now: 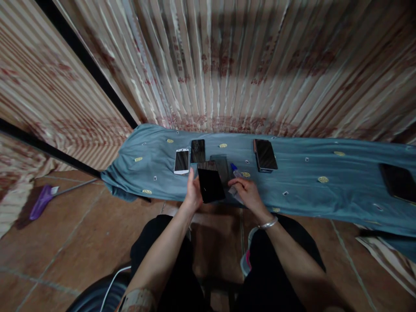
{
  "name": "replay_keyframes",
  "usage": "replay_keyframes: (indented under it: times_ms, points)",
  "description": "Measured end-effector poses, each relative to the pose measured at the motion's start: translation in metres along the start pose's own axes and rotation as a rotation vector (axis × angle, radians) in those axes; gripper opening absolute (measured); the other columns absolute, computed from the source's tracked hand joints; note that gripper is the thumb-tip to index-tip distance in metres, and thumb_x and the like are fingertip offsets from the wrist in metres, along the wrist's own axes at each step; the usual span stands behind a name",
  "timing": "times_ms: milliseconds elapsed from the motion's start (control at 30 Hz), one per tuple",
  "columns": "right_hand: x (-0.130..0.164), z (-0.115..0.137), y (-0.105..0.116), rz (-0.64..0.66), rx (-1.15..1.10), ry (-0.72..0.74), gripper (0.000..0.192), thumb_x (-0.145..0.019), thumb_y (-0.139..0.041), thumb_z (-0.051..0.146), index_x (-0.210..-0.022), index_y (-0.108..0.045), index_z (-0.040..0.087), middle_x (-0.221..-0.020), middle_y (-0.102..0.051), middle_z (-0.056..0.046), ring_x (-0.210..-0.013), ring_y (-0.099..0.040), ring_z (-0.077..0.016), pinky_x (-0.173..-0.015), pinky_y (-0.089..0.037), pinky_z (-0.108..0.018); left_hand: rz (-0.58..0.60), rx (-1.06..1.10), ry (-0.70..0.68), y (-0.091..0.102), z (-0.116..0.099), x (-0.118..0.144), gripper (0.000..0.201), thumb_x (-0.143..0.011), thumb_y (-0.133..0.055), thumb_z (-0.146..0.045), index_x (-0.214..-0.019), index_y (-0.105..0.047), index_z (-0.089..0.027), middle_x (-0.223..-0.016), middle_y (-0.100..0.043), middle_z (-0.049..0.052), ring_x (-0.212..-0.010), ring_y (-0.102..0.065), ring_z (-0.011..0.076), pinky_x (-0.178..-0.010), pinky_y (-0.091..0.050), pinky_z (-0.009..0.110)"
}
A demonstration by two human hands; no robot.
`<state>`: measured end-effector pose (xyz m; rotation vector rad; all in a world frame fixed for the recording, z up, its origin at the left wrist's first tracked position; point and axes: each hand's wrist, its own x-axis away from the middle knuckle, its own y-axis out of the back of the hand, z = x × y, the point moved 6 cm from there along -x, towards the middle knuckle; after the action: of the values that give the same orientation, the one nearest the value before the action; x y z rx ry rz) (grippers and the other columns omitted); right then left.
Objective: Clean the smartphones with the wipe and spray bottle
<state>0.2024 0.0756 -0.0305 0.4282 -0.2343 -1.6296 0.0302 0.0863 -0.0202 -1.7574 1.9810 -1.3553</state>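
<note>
View from the head, looking down over a table draped in a blue-grey cloth dotted with small yellow and white motifs; we place everything relative to this cloth.

Hidden or unclear: the cloth's right end runs out of frame, and a dark slab there is cut by the edge, so we cannot say what it is. Part of the flat grey piece at the cloth's middle lies behind the black phone. What the right hand covers is mostly concealed. The walls are motion-blurred.

Our left hand grips the black phone by its left edge, above the cloth's near hem, screen up and glossy. Our right hand, a silver bangle at the wrist, rests curled, fingers down, over a small bottle with a blue tip, on the cloth just right of the phone; whether it clasps the bottle we cannot tell.

Count of flat rectangular devices lying on the cloth: one white phone, one dark phone touching its right side, one dark phone in a brown case further right. With the held one, four phones.

Left of the cloth, on the brown tiled floor, lies one purple mop head on a thin pole.
</note>
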Motion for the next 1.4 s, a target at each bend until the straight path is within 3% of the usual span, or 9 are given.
replay_keyframes:
  times_ms: [100,200,333,600,733,933,1133,1400]
  points:
    - [0.014,-0.008,-0.013,0.194,-0.146,-0.138,0.036,-0.085,-0.056,0.050,-0.071,-0.073,0.021,-0.070,-0.073,-0.004,-0.067,-0.065,-0.0174,-0.064,-0.048,-0.028,-0.005,-0.007,-0.020,-0.004,-0.002,-0.008,0.079,-0.086,-0.032,-0.072,-0.129,-0.059,-0.011,-0.113,-0.071,0.018,-0.112,-0.064,0.0348,-0.101,-0.045,0.051]
    - [0.033,-0.014,-0.034,0.400,-0.499,-0.385,0.051,-0.078,-0.060,0.067,-0.073,-0.072,0.017,-0.069,-0.073,-0.006,-0.057,-0.061,-0.0135,-0.052,-0.043,-0.023,0.019,-0.009,-0.014,-0.008,0.002,-0.017,0.079,-0.085,-0.035,-0.073,-0.129,-0.059,-0.012,-0.115,-0.071,0.017,-0.113,-0.064,0.0347,-0.102,-0.045,0.050]
    - [0.041,-0.013,-0.041,0.311,-0.773,-0.506,0.045,-0.063,-0.079,0.061,-0.078,-0.070,0.019,-0.065,-0.071,-0.003,-0.052,-0.057,-0.0110,-0.046,-0.041,-0.020,-0.009,-0.026,0.028,-0.008,0.012,-0.026,0.075,-0.089,-0.029,-0.069,-0.131,-0.059,-0.014,-0.117,-0.071,0.015,-0.115,-0.063,0.0317,-0.104,-0.044,0.047]
    - [0.034,-0.027,-0.037,0.139,-0.900,-0.662,0.044,-0.050,-0.088,0.052,-0.066,-0.063,0.020,-0.057,-0.062,0.004,-0.046,-0.055,-0.0077,-0.042,-0.042,-0.018,-0.030,-0.084,0.001,-0.011,0.017,-0.038,0.070,-0.090,-0.031,-0.067,-0.127,-0.063,-0.017,-0.117,-0.071,0.012,-0.117,-0.062,0.0315,-0.103,-0.046,0.045]
    - [0.028,-0.029,-0.036,0.136,-0.917,-0.638,0.041,-0.054,-0.087,0.050,-0.064,-0.061,0.021,-0.055,-0.060,0.005,-0.046,-0.055,-0.0071,-0.041,-0.041,-0.017,-0.072,-0.120,-0.064,-0.011,0.016,-0.041,0.062,-0.095,-0.029,-0.058,-0.118,-0.067,-0.015,-0.118,-0.071,0.011,-0.123,-0.058,0.0286,-0.105,-0.044,0.040]
    - [0.022,-0.037,-0.036,0.089,-0.888,-0.625,0.036,-0.055,-0.086,0.050,-0.064,-0.066,0.021,-0.056,-0.064,0.002,-0.047,-0.055,-0.0080,-0.041,-0.041,-0.018,-0.253,-0.144,-0.187,0.012,0.017,-0.045,0.049,-0.089,-0.050,-0.056,-0.115,-0.066,-0.017,-0.129,-0.065,0.012,-0.128,-0.054,0.0264,-0.106,-0.044,0.038]
    - [0.017,-0.038,-0.040,0.076,-0.872,-0.591,0.033,-0.057,-0.085,0.049,-0.063,-0.065,0.023,-0.056,-0.063,0.003,-0.047,-0.054,-0.0087,-0.042,-0.040,-0.020,-0.180,-0.168,-0.264,0.018,0.023,-0.049,0.046,-0.086,-0.058,-0.052,-0.111,-0.069,-0.015,-0.120,-0.070,0.011,-0.130,-0.052,0.0277,-0.110,-0.040,0.039]
    - [0.006,-0.038,-0.047,0.037,-0.855,-0.576,0.042,-0.050,-0.087,0.055,-0.064,-0.066,0.022,-0.057,-0.064,0.003,-0.049,-0.054,-0.0098,-0.046,-0.041,-0.022,-0.188,-0.162,-0.299,0.017,0.024,-0.048,0.038,-0.089,-0.057,-0.037,-0.122,-0.064,-0.020,-0.129,-0.065,0.006,-0.140,-0.039,0.0250,-0.115,-0.033,0.040]
